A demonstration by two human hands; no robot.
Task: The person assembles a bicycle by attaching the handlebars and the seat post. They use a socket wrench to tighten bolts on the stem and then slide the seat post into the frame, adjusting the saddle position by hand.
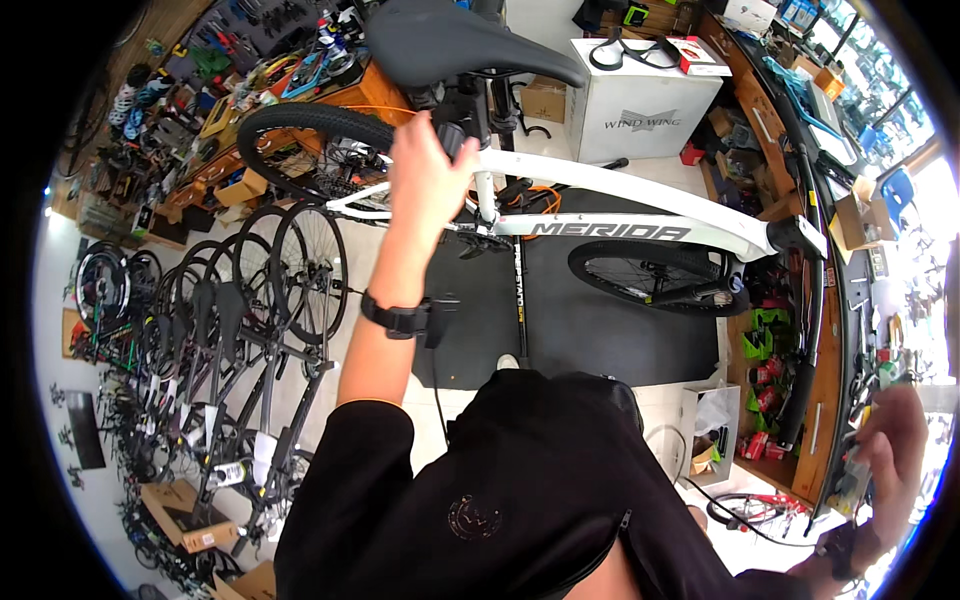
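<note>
Before me a white Merida bicycle frame point(589, 174) hangs from a black repair stand, whose labelled leg point(520, 300) runs over the dark mat. My left hand point(431, 172) is around a black clamp part point(451, 139) just below the black saddle point(465, 45), with thumb and fingers on either side of it. The rear wheel point(315, 139) is left of that hand; the front wheel point(660, 277) is turned under the down tube. My right hand point(889, 457) is blurred at the far right, over the bench edge, its fingers bent; whether it holds anything cannot be told.
The handlebar point(810, 322) reaches along the wooden workbench point(814, 427) on the right. A white carton point(637, 112) stands behind the frame. Several parked bicycles point(255, 322) line the left side. A tool-covered bench point(360, 94) is at upper left, and a dark cable point(739, 517) hangs at lower right.
</note>
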